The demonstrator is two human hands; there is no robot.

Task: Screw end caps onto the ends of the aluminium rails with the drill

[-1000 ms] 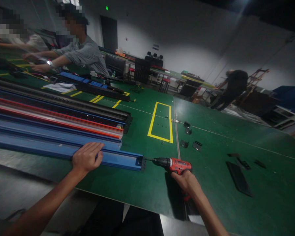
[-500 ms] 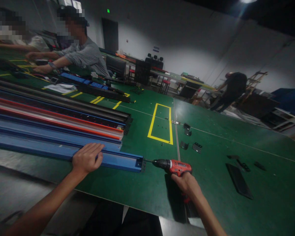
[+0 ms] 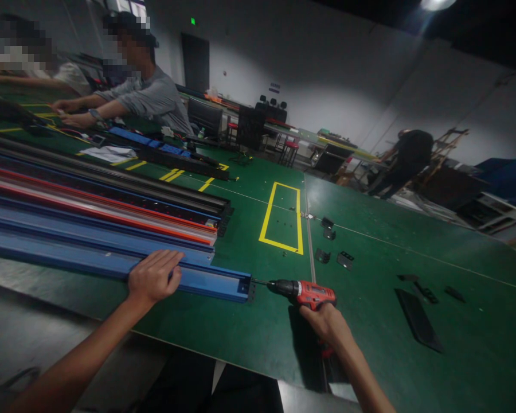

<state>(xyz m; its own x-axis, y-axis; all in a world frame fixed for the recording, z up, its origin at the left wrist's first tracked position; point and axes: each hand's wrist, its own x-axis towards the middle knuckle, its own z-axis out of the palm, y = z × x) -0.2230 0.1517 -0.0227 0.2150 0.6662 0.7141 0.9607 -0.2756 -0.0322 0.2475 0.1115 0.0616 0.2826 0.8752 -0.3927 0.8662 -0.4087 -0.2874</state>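
Note:
A long blue metal rail [image 3: 215, 281] lies along the front of the green table, with a dark end cap [image 3: 251, 288] at its right end. My left hand [image 3: 155, 278] is pressed over this rail, fingers together and curled across its top, gripping it. In my right hand [image 3: 327, 321] is a red and black cordless drill [image 3: 316, 293], held by its handle. The drill's bit [image 3: 261, 281] points left and meets the end cap; whether it sits on a screw is too small to tell.
More rails, including a red one [image 3: 189, 228] and a black one [image 3: 198, 201], lie beyond. Yellow tape [image 3: 301, 223] outlines a rectangle on the table [image 3: 370, 355]. Small black brackets [image 3: 322, 255] and a black flat piece [image 3: 418, 319] lie right. Co-workers [image 3: 159, 97] sit at far left.
The view has shifted very slightly. My hands, the rail and the drill keep their places relative to each other. At far left a co-worker's hands have moved a little.

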